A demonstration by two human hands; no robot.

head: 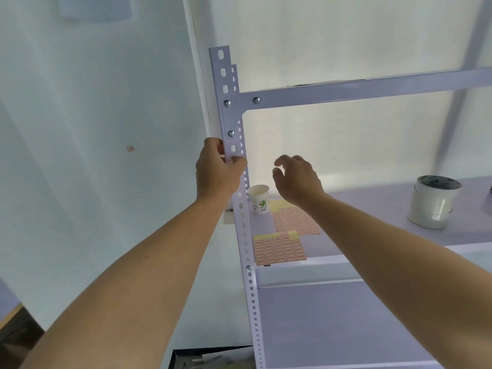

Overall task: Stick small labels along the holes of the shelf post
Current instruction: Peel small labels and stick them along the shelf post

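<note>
While left hand [217,169] pinches shelf post [241,209], right hand [295,179] spread — cup [259,199], label sheets [279,249] behind.

We reach both bare arms up and forward, our left hand [217,169] pinched closed, our right hand [296,179] beside it, fingers loosely curled and apart.

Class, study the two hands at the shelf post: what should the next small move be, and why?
Probably rub the left hand's thumb firmly over the small label it presses on the shelf post. The right hand hangs open and empty, so it could then drop to the label sheets on the shelf for another.
</note>
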